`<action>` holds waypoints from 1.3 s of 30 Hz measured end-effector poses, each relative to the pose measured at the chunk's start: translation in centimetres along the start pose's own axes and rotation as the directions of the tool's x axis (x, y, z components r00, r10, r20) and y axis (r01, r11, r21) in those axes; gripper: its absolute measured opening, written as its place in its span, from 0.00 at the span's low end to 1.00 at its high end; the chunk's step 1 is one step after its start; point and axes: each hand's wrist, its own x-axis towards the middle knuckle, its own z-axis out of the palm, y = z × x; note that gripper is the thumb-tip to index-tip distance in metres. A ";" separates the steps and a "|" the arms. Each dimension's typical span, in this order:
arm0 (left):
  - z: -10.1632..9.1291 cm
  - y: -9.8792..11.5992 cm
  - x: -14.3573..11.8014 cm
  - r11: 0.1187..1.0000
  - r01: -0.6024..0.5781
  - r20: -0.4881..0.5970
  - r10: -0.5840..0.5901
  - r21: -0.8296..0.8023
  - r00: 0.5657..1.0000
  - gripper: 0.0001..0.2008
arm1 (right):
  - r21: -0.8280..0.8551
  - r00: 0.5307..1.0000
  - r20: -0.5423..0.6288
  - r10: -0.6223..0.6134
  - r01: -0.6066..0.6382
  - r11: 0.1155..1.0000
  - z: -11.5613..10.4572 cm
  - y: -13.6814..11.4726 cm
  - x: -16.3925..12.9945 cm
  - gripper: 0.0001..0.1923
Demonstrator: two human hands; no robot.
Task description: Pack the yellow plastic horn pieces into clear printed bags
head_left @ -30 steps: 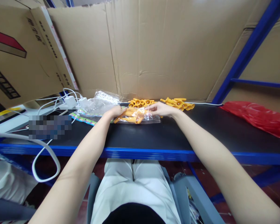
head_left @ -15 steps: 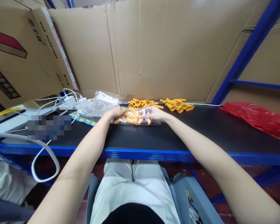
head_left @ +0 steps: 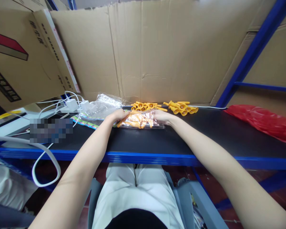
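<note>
A clear plastic bag (head_left: 159,126) with several small yellow horn-shaped pieces (head_left: 134,121) in it lies at the middle of the black tabletop. My left hand (head_left: 119,114) is closed on the bag's left end. At the right end, the fingers of my right hand (head_left: 164,117) curl round the film; glare blurs the fingertips, and I cannot tell whether they are inside the bag. Just behind the bag is a loose pile of the same yellow pieces (head_left: 143,105). Another yellow pile (head_left: 182,107) lies to the right of it.
Empty clear bags (head_left: 100,106) with a colourful printed strip (head_left: 85,122) lie left of my hands. White chargers and cables (head_left: 71,104) are farther left. A red plastic bag (head_left: 264,122) sits at the right. Cardboard (head_left: 171,54) stands behind; a blue edge (head_left: 147,158) runs along the table front.
My right hand has shifted slightly right and down at the bag's right end. The bag's film has changed its folds and glare. My left hand stays almost where it was.
</note>
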 end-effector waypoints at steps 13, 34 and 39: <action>0.1 -0.7 0.2 0.954 0.074 0.090 -0.050 -0.291 0.995 0.35 | 0.304 0.995 0.019 -0.097 0.087 0.949 0.4 -0.1 0.2 0.07; 0.0 -0.6 0.0 0.980 0.047 0.077 -0.033 -0.191 0.996 0.36 | 0.101 0.992 -0.022 -0.126 0.127 0.987 0.8 0.3 0.3 0.12; -0.1 -0.7 0.0 0.982 0.036 0.062 -0.025 -0.187 0.998 0.35 | 0.275 0.992 0.026 -0.126 0.115 0.955 0.7 0.9 1.1 0.12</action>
